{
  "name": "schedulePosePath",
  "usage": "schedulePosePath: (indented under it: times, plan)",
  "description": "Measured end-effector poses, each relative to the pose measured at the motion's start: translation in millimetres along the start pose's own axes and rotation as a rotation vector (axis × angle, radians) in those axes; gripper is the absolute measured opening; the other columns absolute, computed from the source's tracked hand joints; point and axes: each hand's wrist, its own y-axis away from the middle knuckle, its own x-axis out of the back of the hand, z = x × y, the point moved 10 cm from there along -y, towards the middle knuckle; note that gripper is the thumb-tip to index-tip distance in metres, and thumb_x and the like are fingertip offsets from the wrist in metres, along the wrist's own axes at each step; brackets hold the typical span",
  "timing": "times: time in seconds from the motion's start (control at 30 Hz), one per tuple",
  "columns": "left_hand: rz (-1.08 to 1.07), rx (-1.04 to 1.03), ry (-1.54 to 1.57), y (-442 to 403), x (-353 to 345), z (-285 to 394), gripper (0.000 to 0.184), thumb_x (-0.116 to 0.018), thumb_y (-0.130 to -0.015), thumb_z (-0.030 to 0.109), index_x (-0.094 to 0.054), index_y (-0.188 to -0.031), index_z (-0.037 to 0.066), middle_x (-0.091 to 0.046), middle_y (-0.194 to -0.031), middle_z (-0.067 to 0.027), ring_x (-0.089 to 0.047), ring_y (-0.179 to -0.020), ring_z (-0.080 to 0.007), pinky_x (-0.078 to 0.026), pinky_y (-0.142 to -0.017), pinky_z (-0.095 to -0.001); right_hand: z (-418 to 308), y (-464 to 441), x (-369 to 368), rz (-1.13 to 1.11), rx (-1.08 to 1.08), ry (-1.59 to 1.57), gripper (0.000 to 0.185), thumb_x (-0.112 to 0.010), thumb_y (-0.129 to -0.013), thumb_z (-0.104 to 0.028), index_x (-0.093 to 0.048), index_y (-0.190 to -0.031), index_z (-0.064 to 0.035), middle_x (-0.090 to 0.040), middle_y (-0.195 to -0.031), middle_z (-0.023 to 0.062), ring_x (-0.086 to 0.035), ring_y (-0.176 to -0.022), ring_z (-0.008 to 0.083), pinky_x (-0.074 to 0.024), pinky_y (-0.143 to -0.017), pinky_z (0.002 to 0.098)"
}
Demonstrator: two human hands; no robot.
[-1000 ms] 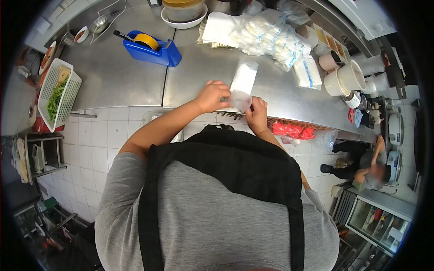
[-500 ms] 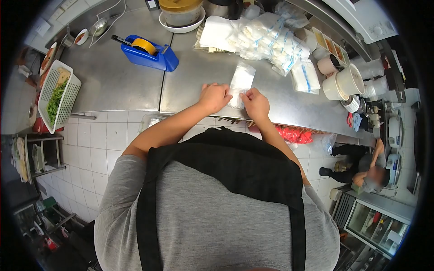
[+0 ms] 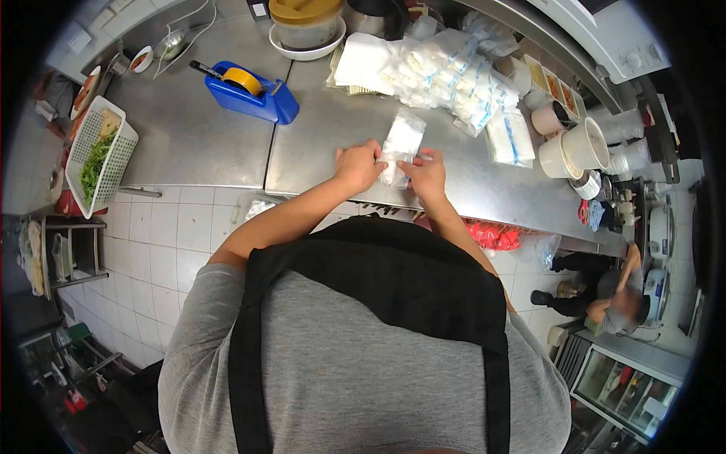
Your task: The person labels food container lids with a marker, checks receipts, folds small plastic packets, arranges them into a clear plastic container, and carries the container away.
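A clear plastic packet with white contents (image 3: 404,138) lies on the steel counter in front of me, its far end flat and its near end bunched up. My left hand (image 3: 361,166) is closed at the packet's left edge, thumb and fingertips against the plastic. On the opposite side, my right hand (image 3: 428,178) pinches the near right edge between thumb and fingers. Beyond the hands is a pile of similar white packets with blue print (image 3: 454,76), and one more packet (image 3: 510,138) rests at its right end.
A blue tape dispenser (image 3: 283,102) with yellow tape and a black marker stands left on the counter (image 3: 181,144). Farther left is a white basket of greens (image 3: 121,147). White tubs (image 3: 556,155) stand at right. Another person (image 3: 605,284) is at far right.
The near end of the packet has become more bunched between my thumbs. My right hand has shifted slightly, its fingers now extended further along the edge. My left hand stays nearly in place.
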Motion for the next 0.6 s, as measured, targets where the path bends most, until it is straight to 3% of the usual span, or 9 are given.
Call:
schedulePosePath:
  times: [0.07,0.17,0.23,0.37,0.43,0.47,0.53,0.6]
  plan:
    - [-0.039,0.042,-0.002,1,0,-2,0.029,-0.067,-0.077,0.03,-0.056,-0.097,0.011,-0.066,-0.076,-0.0044,-0.062,-0.081,-0.0243,-0.035,-0.081,-0.0398,5,8,-2,-0.059,-0.141,-0.121,0.062,-0.078,-0.066,-0.012,-0.045,-0.114,0.0051,-0.061,-0.084,0.0143,-0.061,-0.075,0.0215,-0.0504,-0.062,0.0306]
    - [-0.092,0.096,-0.006,6,-5,-1,0.035,-0.067,-0.077,0.03,-0.054,-0.103,0.01,-0.067,-0.082,-0.0092,-0.062,-0.087,-0.0272,-0.034,-0.086,-0.0402,6,8,-3,-0.078,-0.109,-0.097,0.061,-0.079,-0.064,-0.016,-0.048,-0.112,0.0058,-0.062,-0.08,0.0125,-0.061,-0.071,0.0209,-0.0499,-0.064,0.0309]
    - [-0.06,0.108,-0.003,6,-2,-1,0.039,-0.068,-0.077,0.03,-0.053,-0.106,0.009,-0.067,-0.083,-0.0107,-0.063,-0.089,-0.0279,-0.035,-0.087,-0.0403,8,-7,3,-0.011,0.04,0.11,0.056,-0.079,-0.064,-0.02,-0.052,-0.107,0.0052,-0.062,-0.079,0.0117,-0.061,-0.069,0.0192,-0.0494,-0.064,0.0308]
    - [0.039,0.027,0.013,14,1,-7,0.041,-0.07,-0.074,0.026,-0.053,-0.105,0.006,-0.065,-0.068,-0.0073,-0.064,-0.078,-0.0264,-0.044,-0.079,-0.0388,13,-31,-3,-0.09,0.135,0.242,0.05,-0.079,-0.062,-0.027,-0.058,-0.096,0.0038,-0.061,-0.074,0.0097,-0.059,-0.064,0.0172,-0.0479,-0.063,0.03]
    - [-0.02,0.082,0.086,26,6,-8,0.042,-0.071,-0.073,0.025,-0.053,-0.106,0.005,-0.064,-0.069,-0.0095,-0.065,-0.074,-0.0274,-0.047,-0.073,-0.0376,9,-26,-20,-0.221,0.151,0.247,0.038,-0.075,-0.069,-0.015,-0.056,-0.097,0.003,-0.06,-0.073,0.0055,-0.056,-0.063,0.0112,-0.044,-0.056,0.0235]
    - [-0.043,0.105,0.128,28,5,-12,0.043,-0.07,-0.073,0.026,-0.052,-0.106,0.005,-0.065,-0.072,-0.0101,-0.064,-0.076,-0.0285,-0.044,-0.078,-0.038,6,-23,-31,-0.288,0.16,0.249,0.032,-0.073,-0.073,-0.009,-0.056,-0.097,0.0026,-0.059,-0.073,0.0034,-0.054,-0.062,0.0081,-0.042,-0.052,0.0202]
    - [-0.087,0.155,0.217,32,2,-19,0.045,-0.07,-0.074,0.028,-0.051,-0.108,0.005,-0.065,-0.079,-0.0112,-0.063,-0.081,-0.0306,-0.037,-0.088,-0.0387,-4,-13,-40,-0.339,0.146,-0.008,0.023,-0.07,-0.076,-0.006,-0.056,-0.093,0.001,-0.059,-0.074,0.0022,-0.053,-0.065,0.007,-0.041,-0.057,0.0189]
    - [-0.069,0.162,0.235,36,7,-19,0.048,-0.071,-0.073,0.028,-0.05,-0.11,0.004,-0.064,-0.078,-0.0095,-0.063,-0.078,-0.0275,-0.04,-0.086,-0.0378,-14,-1,-43,-0.395,0.104,-0.219,0.016,-0.067,-0.079,-0.003,-0.056,-0.091,-0.0005,-0.059,-0.075,0.0019,-0.054,-0.067,0.0066,-0.0413,-0.059,0.0186]
